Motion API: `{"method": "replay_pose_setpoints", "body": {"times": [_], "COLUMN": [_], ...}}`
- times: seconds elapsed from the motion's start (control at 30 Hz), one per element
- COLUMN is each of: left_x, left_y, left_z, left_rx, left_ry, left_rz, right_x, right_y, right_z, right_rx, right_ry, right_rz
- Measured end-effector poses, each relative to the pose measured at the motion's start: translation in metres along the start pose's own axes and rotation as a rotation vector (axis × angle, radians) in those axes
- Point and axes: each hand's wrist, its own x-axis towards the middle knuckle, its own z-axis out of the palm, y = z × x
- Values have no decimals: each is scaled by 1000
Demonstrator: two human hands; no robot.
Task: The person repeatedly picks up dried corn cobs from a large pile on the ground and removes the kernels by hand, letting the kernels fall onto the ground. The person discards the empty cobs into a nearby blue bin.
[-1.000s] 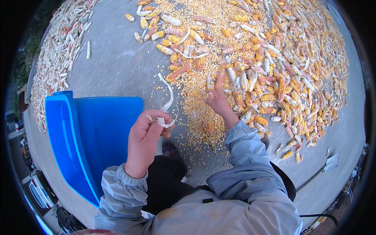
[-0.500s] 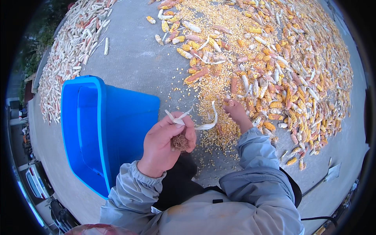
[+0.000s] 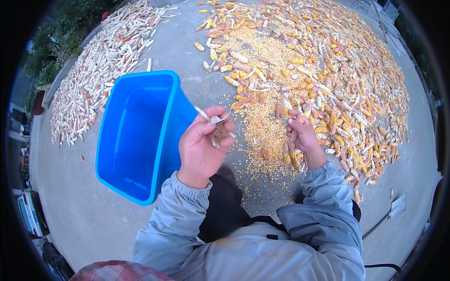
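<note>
My left hand (image 3: 199, 145) is raised beside the blue bin, palm turned up. Its fingers curl loosely round a clump of brown corn silk (image 3: 218, 133) with pale strips of husk (image 3: 215, 119) sticking out. Over the right side of the loose kernels, my right hand (image 3: 305, 136) grips an ear of corn (image 3: 292, 136); a pinkish-brown part shows below the fingers, which hide the middle. Beneath and beyond that hand lies a wide pile of corn ears (image 3: 347, 103), some yellow with kernels, others reddish or pale. Yellow kernels (image 3: 262, 140) cover the ground between my hands.
The blue bin (image 3: 161, 140) stands at my left, its open top tilted toward me, with no contents visible inside. Behind it a heap of pale bare cobs (image 3: 108, 70) spreads along the left. A flat-bladed tool (image 3: 397, 206) with a long handle lies at the right.
My right hand has drawn up and turned, and an ear of corn now shows in it. The left hand's fingers have loosened round the silk. The view has shifted, showing more inside the bin.
</note>
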Motion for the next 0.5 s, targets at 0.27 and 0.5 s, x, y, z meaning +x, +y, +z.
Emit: {"method": "replay_pose_setpoints", "body": {"times": [0.27, 0.5], "left_x": [-81, -100], "left_y": [130, 113], "left_z": [-16, -6], "left_rx": [1558, 1939], "left_ry": [988, 924], "left_rz": [298, 369], "right_x": [-55, -100], "right_y": [-76, -102], "right_z": [6, 30], "right_rx": [69, 86], "right_ry": [-133, -321], "right_rz": [-154, -180]}}
